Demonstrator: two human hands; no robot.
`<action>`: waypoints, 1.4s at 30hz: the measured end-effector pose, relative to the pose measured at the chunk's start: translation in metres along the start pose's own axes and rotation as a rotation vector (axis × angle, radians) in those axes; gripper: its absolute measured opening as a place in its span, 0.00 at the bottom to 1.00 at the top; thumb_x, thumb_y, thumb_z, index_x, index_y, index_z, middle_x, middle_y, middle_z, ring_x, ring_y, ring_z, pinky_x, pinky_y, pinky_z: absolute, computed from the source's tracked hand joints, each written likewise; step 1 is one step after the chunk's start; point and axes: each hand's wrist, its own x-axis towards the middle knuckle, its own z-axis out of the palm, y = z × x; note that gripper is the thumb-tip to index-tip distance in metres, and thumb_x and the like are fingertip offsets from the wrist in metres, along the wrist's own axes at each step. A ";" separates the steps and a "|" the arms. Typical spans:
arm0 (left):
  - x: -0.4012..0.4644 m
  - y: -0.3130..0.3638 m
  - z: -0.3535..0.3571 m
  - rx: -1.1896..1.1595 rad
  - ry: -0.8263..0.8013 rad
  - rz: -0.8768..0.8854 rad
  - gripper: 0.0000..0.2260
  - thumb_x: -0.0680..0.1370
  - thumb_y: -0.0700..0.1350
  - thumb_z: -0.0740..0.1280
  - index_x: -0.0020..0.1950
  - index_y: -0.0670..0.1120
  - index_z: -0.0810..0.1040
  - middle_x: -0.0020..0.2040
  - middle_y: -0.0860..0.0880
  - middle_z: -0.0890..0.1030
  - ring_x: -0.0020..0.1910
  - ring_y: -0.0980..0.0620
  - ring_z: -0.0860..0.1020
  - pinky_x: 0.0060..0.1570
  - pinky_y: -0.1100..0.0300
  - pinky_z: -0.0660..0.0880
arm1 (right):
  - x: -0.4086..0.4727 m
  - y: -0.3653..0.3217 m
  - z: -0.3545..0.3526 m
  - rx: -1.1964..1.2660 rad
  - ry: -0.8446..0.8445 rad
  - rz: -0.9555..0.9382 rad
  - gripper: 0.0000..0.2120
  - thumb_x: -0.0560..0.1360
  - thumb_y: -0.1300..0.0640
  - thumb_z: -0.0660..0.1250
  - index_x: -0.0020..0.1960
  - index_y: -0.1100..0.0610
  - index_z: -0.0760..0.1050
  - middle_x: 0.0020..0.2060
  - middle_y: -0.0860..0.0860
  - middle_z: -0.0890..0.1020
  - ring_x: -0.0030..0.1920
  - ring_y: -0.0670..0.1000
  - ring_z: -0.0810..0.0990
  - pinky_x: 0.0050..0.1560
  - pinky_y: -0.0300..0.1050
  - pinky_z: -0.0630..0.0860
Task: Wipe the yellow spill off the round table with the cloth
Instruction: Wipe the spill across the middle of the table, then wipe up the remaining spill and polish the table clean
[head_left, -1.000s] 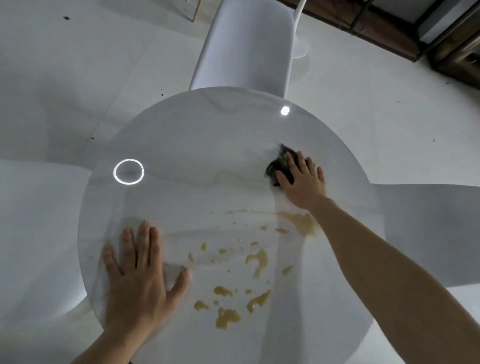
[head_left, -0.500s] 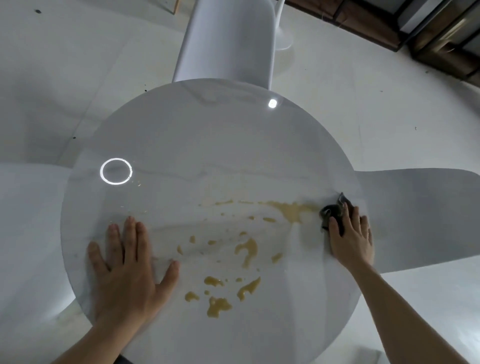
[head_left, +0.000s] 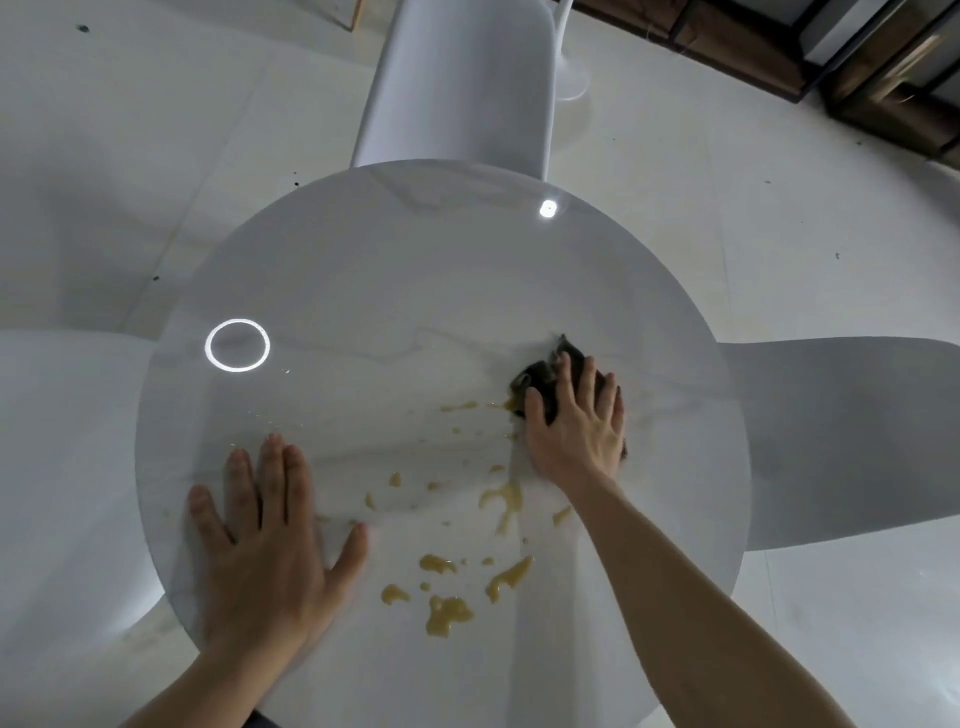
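- The round table (head_left: 415, 291) is pale grey-white, glossy, with faint grey veins like marble running across it.
- A bright white ring of reflected light (head_left: 237, 345) sits on its left side, and a small white dot of glare (head_left: 547, 209) near the far edge.
- The spill (head_left: 449, 613) is mustard yellow, in scattered blobs and thin streaks.
- The cloth (head_left: 537, 376) is dark, brown-black, with a yellow stain at its near-left edge.
- The chair (head_left: 457, 78) beyond the table is plain white.
- The floor (head_left: 753, 208) is off-white with a few tiny dark specks.
- The woodwork (head_left: 727, 41) at the far right is dark brown.
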 end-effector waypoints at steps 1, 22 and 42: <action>0.000 0.000 0.001 -0.001 0.001 0.001 0.46 0.74 0.68 0.56 0.80 0.36 0.59 0.83 0.37 0.60 0.80 0.30 0.57 0.75 0.28 0.50 | 0.002 -0.014 0.000 0.002 -0.001 -0.043 0.36 0.76 0.32 0.37 0.81 0.44 0.41 0.81 0.50 0.43 0.80 0.57 0.40 0.78 0.57 0.40; -0.001 0.002 -0.001 -0.024 -0.017 -0.005 0.45 0.75 0.69 0.54 0.81 0.37 0.58 0.84 0.38 0.58 0.82 0.32 0.55 0.77 0.29 0.49 | -0.043 -0.131 0.013 -0.029 -0.077 -0.674 0.33 0.78 0.32 0.47 0.80 0.40 0.48 0.82 0.48 0.49 0.80 0.55 0.41 0.77 0.56 0.37; -0.003 -0.001 0.004 0.012 0.024 0.007 0.45 0.77 0.70 0.52 0.83 0.39 0.49 0.85 0.41 0.51 0.83 0.34 0.50 0.78 0.32 0.42 | -0.145 0.103 0.016 -0.032 -0.107 -0.256 0.30 0.80 0.32 0.40 0.79 0.38 0.37 0.80 0.46 0.40 0.78 0.50 0.31 0.78 0.52 0.37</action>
